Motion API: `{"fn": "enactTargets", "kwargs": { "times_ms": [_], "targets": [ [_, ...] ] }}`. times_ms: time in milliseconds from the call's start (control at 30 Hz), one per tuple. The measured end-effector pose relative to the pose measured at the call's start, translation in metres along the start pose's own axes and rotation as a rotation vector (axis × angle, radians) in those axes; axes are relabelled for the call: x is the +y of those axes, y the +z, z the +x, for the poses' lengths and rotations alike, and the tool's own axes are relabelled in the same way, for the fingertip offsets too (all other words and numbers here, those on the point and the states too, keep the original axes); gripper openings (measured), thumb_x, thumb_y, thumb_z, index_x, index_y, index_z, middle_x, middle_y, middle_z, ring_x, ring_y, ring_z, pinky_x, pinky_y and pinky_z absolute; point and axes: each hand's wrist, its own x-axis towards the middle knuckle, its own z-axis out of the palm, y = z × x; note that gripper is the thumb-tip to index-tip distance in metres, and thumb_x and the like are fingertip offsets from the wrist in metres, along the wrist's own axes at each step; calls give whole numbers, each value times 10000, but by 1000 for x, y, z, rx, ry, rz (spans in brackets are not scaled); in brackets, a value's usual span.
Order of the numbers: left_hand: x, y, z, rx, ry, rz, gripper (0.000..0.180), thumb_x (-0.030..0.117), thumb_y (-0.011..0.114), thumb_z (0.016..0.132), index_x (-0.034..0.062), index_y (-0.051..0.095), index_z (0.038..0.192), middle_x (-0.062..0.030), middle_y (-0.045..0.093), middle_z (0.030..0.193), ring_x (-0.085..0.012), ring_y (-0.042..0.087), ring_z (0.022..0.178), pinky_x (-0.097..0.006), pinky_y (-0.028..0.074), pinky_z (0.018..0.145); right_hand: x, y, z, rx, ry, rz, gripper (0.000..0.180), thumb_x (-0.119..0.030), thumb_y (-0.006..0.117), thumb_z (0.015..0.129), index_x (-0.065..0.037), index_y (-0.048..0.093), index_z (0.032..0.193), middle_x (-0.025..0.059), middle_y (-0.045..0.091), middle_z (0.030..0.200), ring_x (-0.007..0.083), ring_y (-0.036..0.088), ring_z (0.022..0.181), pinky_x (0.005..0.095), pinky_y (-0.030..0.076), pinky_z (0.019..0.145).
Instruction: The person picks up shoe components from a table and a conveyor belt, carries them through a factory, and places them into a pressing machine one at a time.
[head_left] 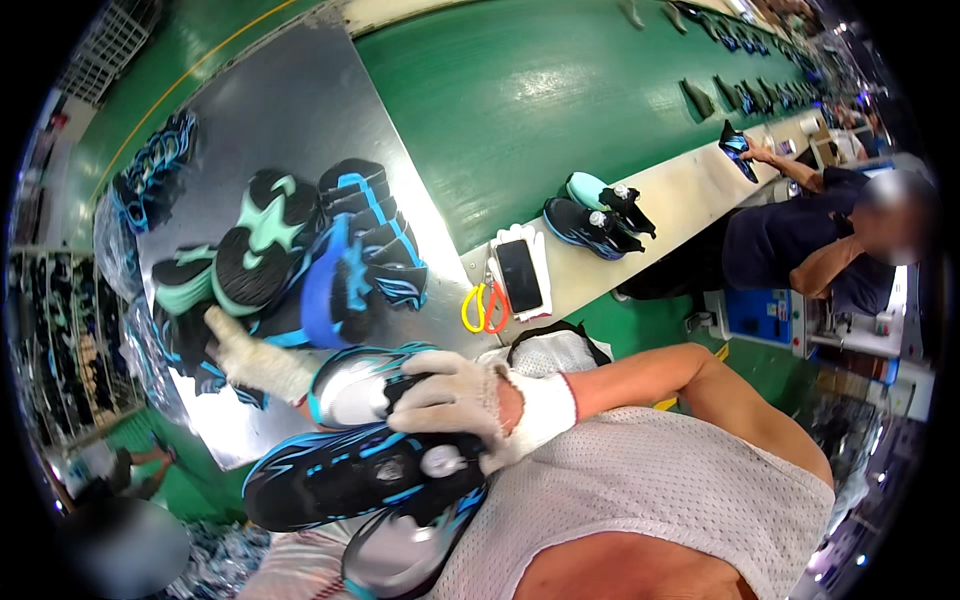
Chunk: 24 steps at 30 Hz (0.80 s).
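Note:
Both my hands wear white knit gloves. My right hand (450, 400) lies wrapped over several sport shoes held against my body. Among these are a black shoe with blue trim (370, 480), a grey and blue shoe (350, 385) under my fingers, and another grey and blue shoe (405, 550) low in front of me. My left hand (255, 360) reaches to the pile on the metal table, one finger stretched out, beside a dark shoe with a mint and black sole (262, 265). A bright blue strap-like piece (322, 290) lies near it.
On the metal table (290, 90) stand stacked blue and black uppers (375, 225). Scissors (485, 307), a phone (518, 275) and a pair of shoes (595, 228) sit along a ledge by the green conveyor belt (500, 90). A co-worker (800, 235) holds an upper at the right.

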Motion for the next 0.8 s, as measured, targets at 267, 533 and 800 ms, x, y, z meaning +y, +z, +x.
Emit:
{"fn": "enactTargets", "kwargs": {
  "times_ms": [267, 533, 800],
  "targets": [
    [-25, 6, 99, 245, 129, 242, 406, 280, 665, 947, -7, 620, 1230, -167, 702, 1143, -291, 665, 1029, -388, 493, 901, 40, 29, 42, 164, 77, -114, 443, -169, 718, 701, -259, 658, 1130, 75, 576, 1013, 321, 541, 1031, 412, 468, 894],
    [-73, 27, 210, 96, 344, 715, 457, 359, 639, 947, 0, 617, 1228, -193, 702, 1143, -331, 669, 1027, -412, 488, 893, 49, 47, 60, 403, 438, 119, 337, -236, 685, 885, -24, 683, 1146, 164, 642, 940, 340, 646, 863, 418, 501, 773],
    [-219, 25, 214, -345, 322, 814, 390, 274, 647, 909, 65, 626, 1238, -194, 690, 1160, -363, 658, 1070, -424, 489, 931, 167, 51, 46, 346, 580, -223, 172, -189, 659, 879, -37, 708, 943, 148, 685, 907, 330, 671, 886, 414, 527, 755]
  ]
}}
